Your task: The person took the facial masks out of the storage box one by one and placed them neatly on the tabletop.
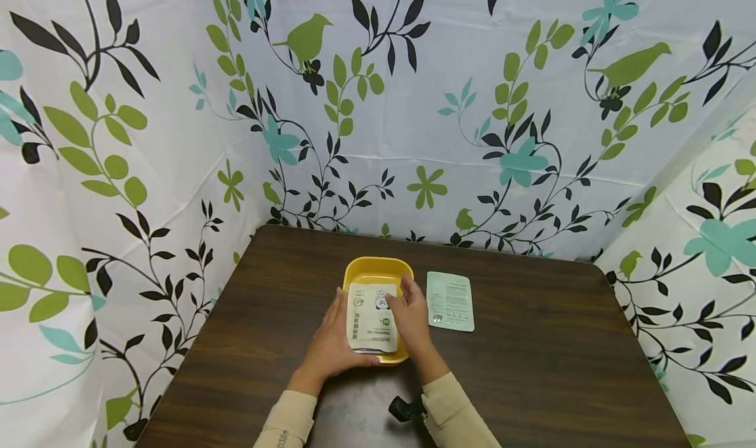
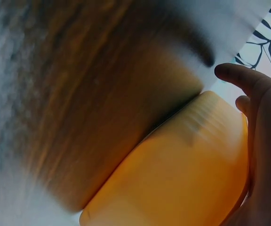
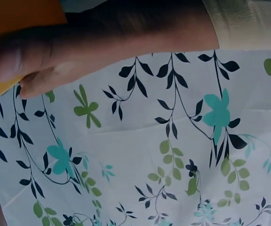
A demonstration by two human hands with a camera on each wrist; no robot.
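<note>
A yellow plastic tray (image 1: 378, 262) stands on the table with a pale packet (image 1: 369, 317) in it, printed with a small cartoon figure and "ESSENTIAL OIL". Along the tray's left side lies my left hand (image 1: 332, 343), its fingers extended and the thumb along the front edge. The left wrist view shows those fingers straight beside the tray's outer wall (image 2: 173, 174). My right hand (image 1: 413, 317) is at the tray's right side, thumb on the packet and fingers reaching over the right rim. To the right, a light green packet (image 1: 450, 302) lies flat on the table.
The dark wood-grain table (image 1: 549, 343) carries the tray and both packets. Behind it and at both sides hangs a white cloth (image 1: 366, 192) printed with leaves and birds. A black wrist device (image 1: 405, 408) sits by the right sleeve.
</note>
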